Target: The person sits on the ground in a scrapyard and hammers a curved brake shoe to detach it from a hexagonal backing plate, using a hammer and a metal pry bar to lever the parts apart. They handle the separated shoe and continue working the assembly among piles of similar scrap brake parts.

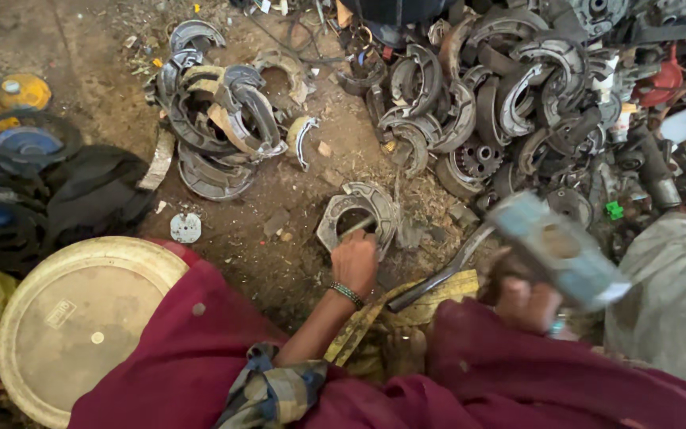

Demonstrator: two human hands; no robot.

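Lighting: soft, even daylight, med. brightness; no hard shadows on the dirt floor (279,214). Scrap pile (502,103) beyond the left fingers (352,242) sharp, w/ mild sheen on metal. Hammer (557,246) at the right hand (522,298): heavy motion blur. Slight wide-angle stretch at frame edges.

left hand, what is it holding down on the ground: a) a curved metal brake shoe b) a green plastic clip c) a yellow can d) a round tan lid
a: the left hand presses on a curved grey metal brake shoe lying on the dirt, while the right hand has a hammer raised beside it.
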